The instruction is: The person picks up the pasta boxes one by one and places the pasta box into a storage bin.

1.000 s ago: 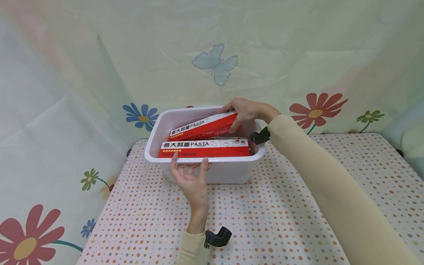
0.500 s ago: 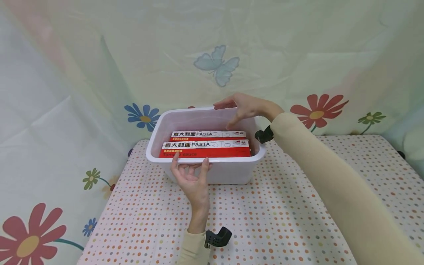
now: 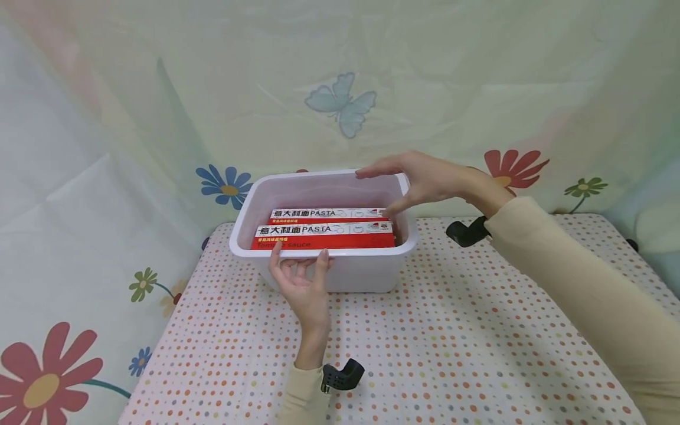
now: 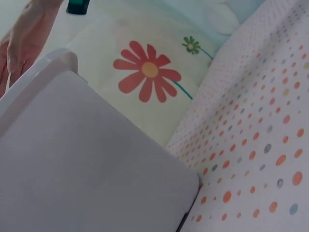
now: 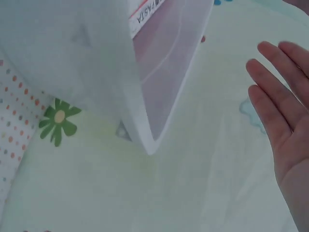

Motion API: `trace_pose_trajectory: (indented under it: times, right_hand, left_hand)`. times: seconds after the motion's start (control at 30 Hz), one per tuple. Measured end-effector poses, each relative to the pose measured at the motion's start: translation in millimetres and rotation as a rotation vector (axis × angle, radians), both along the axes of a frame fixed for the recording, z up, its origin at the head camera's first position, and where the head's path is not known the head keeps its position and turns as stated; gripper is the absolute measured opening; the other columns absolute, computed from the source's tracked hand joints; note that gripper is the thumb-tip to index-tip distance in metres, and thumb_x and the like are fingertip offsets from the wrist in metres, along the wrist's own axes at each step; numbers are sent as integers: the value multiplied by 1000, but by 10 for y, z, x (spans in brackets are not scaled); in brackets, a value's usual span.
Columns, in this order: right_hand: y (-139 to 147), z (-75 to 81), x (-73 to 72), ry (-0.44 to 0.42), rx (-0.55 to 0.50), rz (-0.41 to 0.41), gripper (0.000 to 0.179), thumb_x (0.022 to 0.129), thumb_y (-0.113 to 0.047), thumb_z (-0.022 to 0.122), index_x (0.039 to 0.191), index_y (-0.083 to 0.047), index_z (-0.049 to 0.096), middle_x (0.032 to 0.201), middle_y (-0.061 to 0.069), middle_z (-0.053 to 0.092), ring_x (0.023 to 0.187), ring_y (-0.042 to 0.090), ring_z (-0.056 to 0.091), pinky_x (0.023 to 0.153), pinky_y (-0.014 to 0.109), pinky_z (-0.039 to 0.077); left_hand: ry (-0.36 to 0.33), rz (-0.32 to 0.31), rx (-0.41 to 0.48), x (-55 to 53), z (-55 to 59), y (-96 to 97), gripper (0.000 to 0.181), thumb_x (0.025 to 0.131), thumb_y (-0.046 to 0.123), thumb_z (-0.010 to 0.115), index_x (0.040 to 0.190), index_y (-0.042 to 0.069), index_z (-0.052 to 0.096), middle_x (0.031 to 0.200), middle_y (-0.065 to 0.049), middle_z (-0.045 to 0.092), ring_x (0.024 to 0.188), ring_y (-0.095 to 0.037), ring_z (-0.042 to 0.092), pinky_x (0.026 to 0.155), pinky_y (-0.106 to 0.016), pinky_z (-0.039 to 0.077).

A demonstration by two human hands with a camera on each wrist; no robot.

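A white plastic tub [image 3: 361,276] stands on the table, holding two red-and-white pasta boxes. The front pasta box [image 3: 345,241] lies lengthwise just inside the near wall; behind it, the rear pasta box [image 3: 340,213] lies parallel and lower. My left hand [image 3: 304,295] grips the tub's near rim, thumb and index finger up at the edge, other fingers curled beneath. Over the tub's right end, my right hand [image 3: 430,180] is spread with nothing in it. Its straight fingers [image 5: 277,111] appear beside the tub in the right wrist view. Whatever lies under the boxes is hidden.
The table is covered by a dotted cloth [image 3: 414,354]. A flowered curtain [image 3: 239,88] hangs close behind the tub and along the left side. Black wrist cameras sit on the left wrist [image 3: 342,376] and right wrist [image 3: 467,232].
The rear pasta box was tilted in my right hand; it now lies flat behind the front box. My right hand has let go and moved right. My left hand keeps its hold.
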State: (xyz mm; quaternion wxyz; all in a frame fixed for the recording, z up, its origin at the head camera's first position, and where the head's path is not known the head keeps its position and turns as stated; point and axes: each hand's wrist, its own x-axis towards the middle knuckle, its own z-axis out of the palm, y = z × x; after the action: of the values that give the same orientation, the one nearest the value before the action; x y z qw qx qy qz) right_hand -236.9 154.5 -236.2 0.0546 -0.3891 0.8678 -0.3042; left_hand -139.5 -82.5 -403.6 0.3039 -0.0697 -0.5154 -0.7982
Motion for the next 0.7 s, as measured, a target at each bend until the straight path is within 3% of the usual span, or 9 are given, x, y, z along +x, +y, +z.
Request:
trace_pose_trajectory:
  times: [0.13,0.27,0.33,0.4,0.47,0.5,0.57,0.63,0.7]
  right_hand:
    - [149,-25,230,25,-51,-29,75,83,-17,90,150,-8,57,153,9,56,143,29,49,120,61,39]
    - [379,-77,480,-5,-109,-204,75,87,-23,88,154,-18,54,156,1,54,147,26,44,118,67,38]
    - [498,-128,594,-7,-161,-322,73,90,-23,85,155,-21,53,157,2,52,148,29,43,115,70,39]
    - [602,-224,702,41,-206,-437,70,92,-21,83,155,-23,53,157,4,52,143,33,49,112,53,51]
    - [685,-354,805,121,-242,-515,69,93,-17,82,155,-21,53,157,7,52,140,37,51,111,52,52]
    - [720,-434,857,178,-254,-539,68,93,-15,81,154,-19,54,156,9,53,139,37,52,112,43,52]
    - [781,-604,941,328,-256,-548,66,91,-11,82,152,-14,56,154,12,55,136,38,55,114,31,47]
    - [831,-781,1005,491,-238,-524,56,98,-24,76,148,-7,58,152,16,56,139,39,50,124,42,37]
    - [876,-951,1062,656,-205,-511,56,104,-39,66,144,-1,60,151,20,55,138,43,50,126,38,35]
  left_hand:
    - [-33,-53,-26,32,24,-96,83,96,-2,71,159,2,16,137,-32,41,109,-24,64,91,-39,65]
    - [-76,-135,-134,74,56,-219,67,106,7,59,159,5,18,136,-27,44,112,-26,66,87,-39,66]
    - [-132,-139,-248,104,103,-282,60,109,13,55,159,7,22,132,-23,46,111,-31,68,81,-38,67]
    - [-210,-117,-420,161,175,-363,54,109,17,55,157,9,31,128,-18,51,104,-32,70,74,-34,68]
    - [-254,-76,-604,239,255,-465,46,109,19,58,151,9,43,122,-15,56,95,-29,72,68,-32,67]
    - [-254,-52,-692,274,292,-524,42,108,19,60,147,9,49,119,-13,60,90,-26,73,66,-30,67]
    - [-173,0,-857,329,367,-655,32,105,14,64,135,6,59,108,-9,67,81,-17,72,64,-27,65]
    - [-25,56,-968,338,435,-786,24,100,5,69,124,3,65,99,-6,72,78,-14,71,66,-26,64]
    - [127,106,-1060,311,493,-904,26,93,-3,75,118,1,67,96,-7,75,81,-14,73,72,-20,63]
